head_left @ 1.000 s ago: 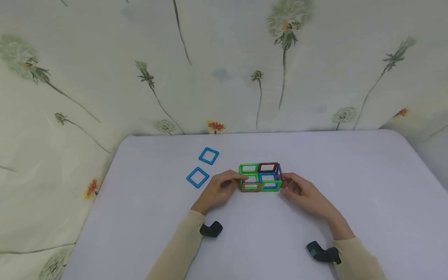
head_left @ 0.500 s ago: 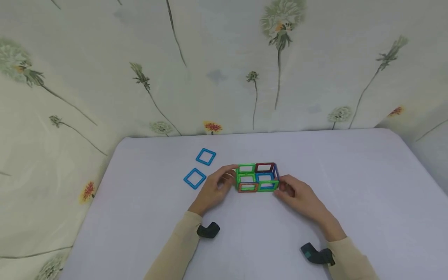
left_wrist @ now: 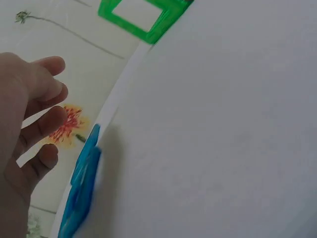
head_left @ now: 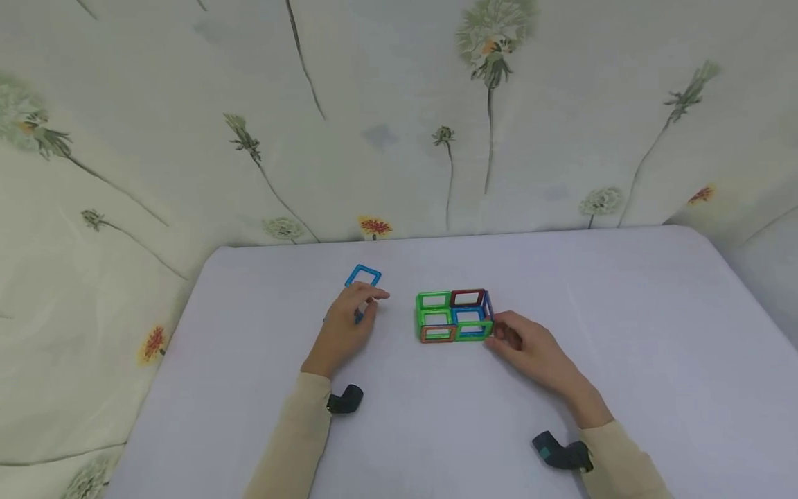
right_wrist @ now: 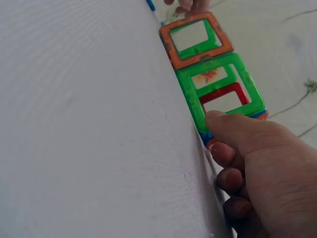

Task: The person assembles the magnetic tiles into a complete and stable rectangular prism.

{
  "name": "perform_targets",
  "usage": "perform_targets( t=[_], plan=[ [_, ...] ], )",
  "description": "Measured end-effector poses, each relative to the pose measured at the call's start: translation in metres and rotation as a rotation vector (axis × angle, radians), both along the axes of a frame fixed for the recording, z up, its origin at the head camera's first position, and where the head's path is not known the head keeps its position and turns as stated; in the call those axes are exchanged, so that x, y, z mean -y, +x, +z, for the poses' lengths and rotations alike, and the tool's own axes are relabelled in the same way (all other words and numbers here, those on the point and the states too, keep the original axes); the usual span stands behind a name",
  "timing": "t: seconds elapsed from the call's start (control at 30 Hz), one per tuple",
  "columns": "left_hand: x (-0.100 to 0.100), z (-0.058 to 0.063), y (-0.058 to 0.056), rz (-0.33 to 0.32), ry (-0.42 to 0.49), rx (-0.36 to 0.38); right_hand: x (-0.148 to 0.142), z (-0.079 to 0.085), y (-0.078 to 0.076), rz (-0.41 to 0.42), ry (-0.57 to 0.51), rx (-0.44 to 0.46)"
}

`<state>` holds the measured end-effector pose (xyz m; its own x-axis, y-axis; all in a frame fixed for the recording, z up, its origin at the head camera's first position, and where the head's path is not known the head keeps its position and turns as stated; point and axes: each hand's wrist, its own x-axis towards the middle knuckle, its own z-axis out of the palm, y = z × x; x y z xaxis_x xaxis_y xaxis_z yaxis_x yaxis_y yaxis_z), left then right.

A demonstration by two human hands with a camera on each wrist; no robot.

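An open-topped box of square magnetic tiles [head_left: 438, 334], with green, orange, dark red and blue frames, stands mid-table. At its right end my right hand [head_left: 530, 350] grips the near corner. In the right wrist view its thumb [right_wrist: 223, 121] lies on the green front tile [right_wrist: 185, 91], with the other fingers curled at the end side. My left hand [head_left: 343, 326] hovers over the two loose blue tiles, fingers apart and holding nothing. The far blue tile [head_left: 364, 266] shows partly; the nearer one is mostly hidden beneath the hand. Both blue tiles [left_wrist: 81, 193] appear edge-on in the left wrist view.
The white-covered table [head_left: 449, 416] reaches back to a floral cloth backdrop [head_left: 399, 138]. Dark camera mounts sit on the left wrist [head_left: 345, 400] and the right wrist [head_left: 561, 454].
My left hand has let go of the box's left end and moved left over the loose blue tiles. The right hand stays at the right end. The view has shifted slightly.
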<state>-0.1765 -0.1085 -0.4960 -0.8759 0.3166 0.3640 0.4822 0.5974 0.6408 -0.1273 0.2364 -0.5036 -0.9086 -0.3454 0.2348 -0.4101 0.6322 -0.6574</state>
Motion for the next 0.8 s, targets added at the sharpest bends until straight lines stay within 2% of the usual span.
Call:
perform_targets(
  t=[0.1, 0.27, 0.4, 0.63, 0.8],
  plan=[
    [0.021, 0.002, -0.002, 0.021, -0.033, 0.076, 0.001, 0.000, -0.001, 0.002, 0.008, -0.001],
    [0.050, 0.005, -0.005, 0.047, -0.079, 0.250, 0.001, 0.000, -0.001, -0.008, 0.024, -0.014],
    [0.067, 0.008, -0.006, 0.078, -0.138, 0.340, 0.001, 0.002, -0.001, -0.013, 0.026, -0.015],
    [0.079, 0.014, -0.002, 0.058, -0.192, 0.451, 0.001, 0.001, -0.001, -0.013, 0.030, -0.028],
    [0.076, 0.015, 0.000, 0.055, -0.245, 0.474, 0.002, 0.000, -0.001, -0.013, 0.023, -0.016]
  ],
)
